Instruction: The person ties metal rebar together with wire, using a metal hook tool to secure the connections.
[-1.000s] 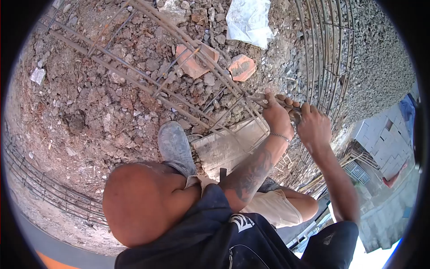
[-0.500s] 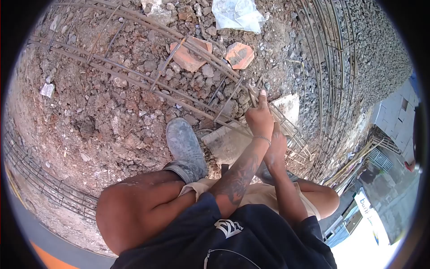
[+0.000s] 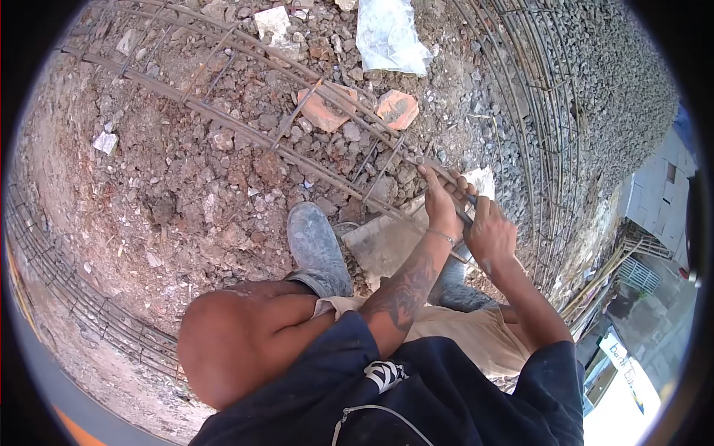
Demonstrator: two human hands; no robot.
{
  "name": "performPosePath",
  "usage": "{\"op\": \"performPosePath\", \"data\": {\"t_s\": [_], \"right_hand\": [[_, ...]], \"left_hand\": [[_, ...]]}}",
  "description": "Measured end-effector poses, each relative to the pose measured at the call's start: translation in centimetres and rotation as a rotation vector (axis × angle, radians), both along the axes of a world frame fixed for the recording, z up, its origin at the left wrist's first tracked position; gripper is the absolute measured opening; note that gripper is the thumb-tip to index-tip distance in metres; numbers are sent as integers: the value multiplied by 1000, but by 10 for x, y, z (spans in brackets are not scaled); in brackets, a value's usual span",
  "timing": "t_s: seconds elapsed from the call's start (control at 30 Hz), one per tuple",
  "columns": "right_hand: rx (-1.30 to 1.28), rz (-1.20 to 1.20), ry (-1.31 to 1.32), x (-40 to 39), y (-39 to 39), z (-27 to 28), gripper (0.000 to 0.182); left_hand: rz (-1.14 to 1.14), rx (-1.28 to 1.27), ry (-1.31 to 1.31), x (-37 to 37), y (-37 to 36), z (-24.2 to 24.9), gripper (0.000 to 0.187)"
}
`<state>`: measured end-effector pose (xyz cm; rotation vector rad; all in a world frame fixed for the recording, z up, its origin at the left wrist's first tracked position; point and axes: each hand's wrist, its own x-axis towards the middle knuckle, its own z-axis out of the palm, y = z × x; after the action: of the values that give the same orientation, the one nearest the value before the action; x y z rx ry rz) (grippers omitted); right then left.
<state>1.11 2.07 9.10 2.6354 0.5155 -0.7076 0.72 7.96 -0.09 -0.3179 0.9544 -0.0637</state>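
A long rebar cage [image 3: 245, 134] runs diagonally over the rubble, from the upper left to the hands. My left hand [image 3: 444, 201], on the tattooed arm with a bracelet, is wrapped round the bars at the cage's near right end. Just right of it, my right hand [image 3: 491, 234] is closed round a dark tool handle [image 3: 465, 217] that reaches toward the bars. The tool's head is partly hidden by the left hand. Beneath the hands lies a pale flat board [image 3: 387, 238], partly covered by the left forearm.
Two broken orange bricks [image 3: 327, 108] and a clear plastic sheet [image 3: 390, 37] lie beyond the cage. More rebar [image 3: 547, 111] curves along the right, beside grey gravel [image 3: 625, 82]. Another cage [image 3: 89, 297] is at the left. My grey boots [image 3: 316, 241] stand on the soil.
The hands were close together with the left finger extended; now the left hand wraps the bars and the right has moved outward, showing the dark handle. The view has shifted slightly.
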Motion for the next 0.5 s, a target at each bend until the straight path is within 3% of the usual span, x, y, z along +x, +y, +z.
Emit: {"op": "performPosePath", "data": {"t_s": [0.1,0.17,0.23,0.27,0.33,0.4,0.47,0.5], "right_hand": [[18,-30,230,-10,0,1,47],[143,-57,312,-11,-4,4,45],[445,-192,428,0,-11,1,37],[456,-191,424,7,-14,2,37],[345,-117,367,21,-14,8,32],[232,-113,359,29,-16,14,29],[354,140,567,37,-26,16,27],[418,153,724,48,-27,17,28]], "left_hand": [[-76,61,-112,-16,6,-16,68],[-60,14,-186,-25,6,-24,67],[-202,199,-47,-26,11,-19,64],[-204,210,-52,-29,6,-22,64],[-318,558,191,-27,-8,-26,65],[-238,561,288,-22,-17,-21,63],[-587,981,433,-12,-21,-5,66],[-630,1180,450,-11,-37,-11,65]]}}
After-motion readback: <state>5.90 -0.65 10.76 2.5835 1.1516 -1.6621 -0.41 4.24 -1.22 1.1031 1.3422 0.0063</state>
